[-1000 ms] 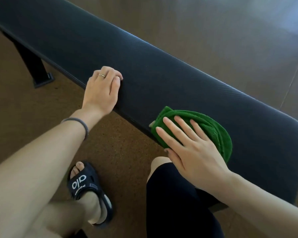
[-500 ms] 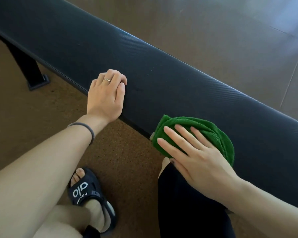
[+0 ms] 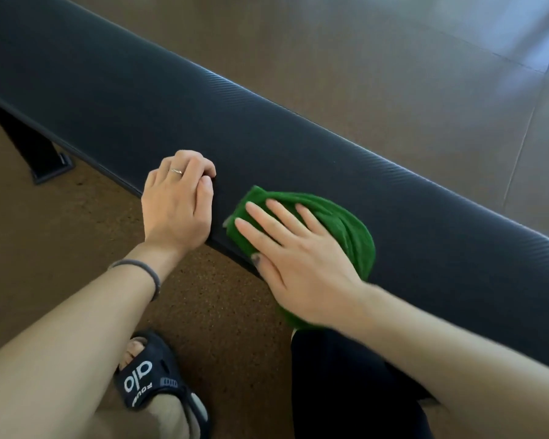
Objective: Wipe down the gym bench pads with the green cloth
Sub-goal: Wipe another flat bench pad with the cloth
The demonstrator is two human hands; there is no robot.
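Observation:
A long black padded bench runs from the upper left to the right edge. The green cloth lies bunched on the pad near its front edge. My right hand presses flat on the cloth with straight, spread fingers. Just left of the cloth, my left hand rests on the pad's front edge, its fingers bent over the top.
A black bench leg with a foot stands on the brown cork floor at the left. My foot in a black slide sandal and my knee in dark shorts are below the bench. Grey tiled floor lies beyond the bench.
My right hand has slid the cloth left along the pad, close to my left hand. My left hand has kept its hold on the edge.

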